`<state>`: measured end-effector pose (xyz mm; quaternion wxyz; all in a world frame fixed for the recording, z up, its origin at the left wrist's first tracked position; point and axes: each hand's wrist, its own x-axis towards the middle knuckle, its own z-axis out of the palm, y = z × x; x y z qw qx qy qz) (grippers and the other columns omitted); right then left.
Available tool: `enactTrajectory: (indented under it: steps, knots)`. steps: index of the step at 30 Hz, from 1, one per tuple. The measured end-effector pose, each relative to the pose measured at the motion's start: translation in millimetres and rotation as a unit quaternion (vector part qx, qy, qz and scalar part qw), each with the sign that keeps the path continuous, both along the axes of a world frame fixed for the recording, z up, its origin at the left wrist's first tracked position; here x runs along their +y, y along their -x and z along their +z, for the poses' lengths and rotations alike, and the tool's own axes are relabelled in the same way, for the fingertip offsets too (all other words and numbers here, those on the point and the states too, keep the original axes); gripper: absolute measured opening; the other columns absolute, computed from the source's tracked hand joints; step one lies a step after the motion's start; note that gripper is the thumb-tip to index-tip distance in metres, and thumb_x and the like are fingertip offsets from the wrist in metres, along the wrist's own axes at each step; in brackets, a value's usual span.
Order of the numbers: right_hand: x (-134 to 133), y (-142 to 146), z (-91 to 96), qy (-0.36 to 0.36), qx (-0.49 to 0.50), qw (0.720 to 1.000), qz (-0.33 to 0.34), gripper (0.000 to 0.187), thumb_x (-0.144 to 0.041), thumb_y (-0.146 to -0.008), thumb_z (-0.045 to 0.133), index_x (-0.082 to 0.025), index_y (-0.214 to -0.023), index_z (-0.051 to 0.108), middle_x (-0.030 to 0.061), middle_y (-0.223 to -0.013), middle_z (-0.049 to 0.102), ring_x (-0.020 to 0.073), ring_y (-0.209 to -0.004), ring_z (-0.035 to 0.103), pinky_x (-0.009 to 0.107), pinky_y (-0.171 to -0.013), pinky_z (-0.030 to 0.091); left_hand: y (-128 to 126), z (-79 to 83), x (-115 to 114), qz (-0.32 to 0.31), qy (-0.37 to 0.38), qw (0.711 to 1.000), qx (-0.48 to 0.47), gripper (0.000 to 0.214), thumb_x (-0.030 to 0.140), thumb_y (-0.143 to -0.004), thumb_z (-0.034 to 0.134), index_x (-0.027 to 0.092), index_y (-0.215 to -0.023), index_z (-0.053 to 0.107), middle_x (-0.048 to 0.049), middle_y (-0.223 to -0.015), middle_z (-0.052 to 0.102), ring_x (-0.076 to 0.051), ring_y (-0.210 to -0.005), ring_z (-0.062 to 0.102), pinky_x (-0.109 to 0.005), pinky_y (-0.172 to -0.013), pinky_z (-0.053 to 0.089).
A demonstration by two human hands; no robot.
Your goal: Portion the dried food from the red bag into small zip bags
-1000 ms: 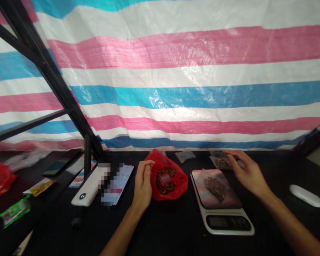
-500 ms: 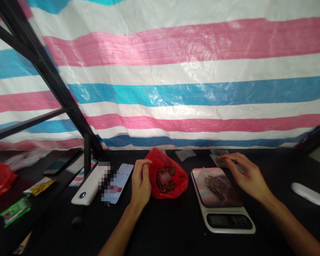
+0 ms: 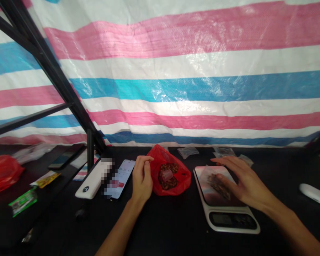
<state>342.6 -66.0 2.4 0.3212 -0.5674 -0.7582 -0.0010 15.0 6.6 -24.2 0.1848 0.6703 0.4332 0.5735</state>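
Note:
My left hand is closed on the left edge of a red plastic bag that lies open on the black table. Inside the bag are dark brown bits and a small clear cup. My right hand hovers over the platform of a white kitchen scale, fingers stretched out and slightly apart. Under those fingers a small clear packet of brown bits lies on the scale. Nothing is held in the right hand.
Several small clear packets lie at the table's back edge. A white power bank and a phone sit left of my left hand. A white oblong object lies far right. Another red bag and snack wrappers lie far left by a black frame.
My right hand has come back from the packets at the table's far edge and now sits over the scale platform. The left hand has stayed on the red bag.

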Motion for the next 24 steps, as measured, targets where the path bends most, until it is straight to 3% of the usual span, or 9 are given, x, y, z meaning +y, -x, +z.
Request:
enactTrajectory:
  steps: [5,10,15,19,22,24]
  knots:
    - [-1.3,6.3,1.9,0.019,-0.056,0.998,-0.011,0.045,-0.043,-0.088,0.065,-0.026,-0.130,0.063,0.0095,-0.113,0.072,0.0307,-0.103,0.066,0.048,-0.089,0.051,-1.1,1.4,-1.2,-0.006,-0.002,1.000,-0.002,0.026,0.029,-0.103,0.039,0.022,-0.093,0.061,-0.0036,-0.092,0.060,-0.020,-0.088,0.057,-0.031,-0.080,0.045]
    - [1.5,7.6,-6.0,0.026,-0.065,0.998,-0.008,0.030,-0.044,-0.090,0.064,-0.028,-0.114,0.071,0.0063,-0.100,0.075,0.0289,-0.094,0.067,0.045,-0.084,0.049,-3.9,3.3,-5.8,-0.056,-0.002,0.998,0.022,0.028,0.030,-0.104,0.037,0.021,-0.094,0.062,-0.0050,-0.094,0.061,-0.021,-0.091,0.059,-0.033,-0.083,0.047]
    - [4.4,14.4,-11.0,-0.022,0.055,0.998,-0.030,0.029,-0.045,-0.091,0.063,-0.027,-0.114,0.070,0.0043,-0.089,0.072,0.0263,-0.085,0.068,0.043,-0.082,0.050,-5.4,3.8,-10.6,-0.113,-0.007,0.992,0.053,0.025,0.028,-0.103,0.039,0.021,-0.097,0.062,-0.0057,-0.096,0.061,-0.020,-0.091,0.060,-0.033,-0.083,0.047]
    - [2.9,46.6,-3.7,-0.054,0.190,0.980,-0.037,0.032,-0.042,-0.091,0.063,-0.026,-0.119,0.064,0.0012,-0.087,0.070,0.0229,-0.081,0.067,0.038,-0.078,0.053,-12.0,3.0,-20.0,-0.174,0.008,0.981,0.088,0.016,0.028,-0.099,0.050,0.021,-0.101,0.064,-0.0070,-0.099,0.063,-0.021,-0.093,0.061,-0.033,-0.083,0.048]
    - [0.1,86.2,1.9,-0.063,0.214,0.975,-0.015,0.035,-0.038,-0.091,0.065,-0.028,-0.124,0.061,0.0000,-0.088,0.069,0.0211,-0.078,0.065,0.037,-0.078,0.052,-20.8,0.4,-28.4,-0.214,0.009,0.973,0.091,0.025,0.032,-0.094,0.060,0.023,-0.118,0.064,-0.0107,-0.116,0.064,-0.027,-0.111,0.059,-0.039,-0.096,0.047]
    - [-0.2,110.8,4.6,-0.060,0.219,0.974,0.002,0.042,-0.034,-0.091,0.064,-0.028,-0.132,0.056,0.0016,-0.093,0.070,0.0225,-0.084,0.065,0.038,-0.082,0.052,-25.7,-1.9,-32.2,-0.232,0.030,0.970,0.066,0.029,0.033,-0.098,0.055,0.023,-0.125,0.062,-0.0114,-0.121,0.063,-0.026,-0.113,0.059,-0.040,-0.097,0.048]
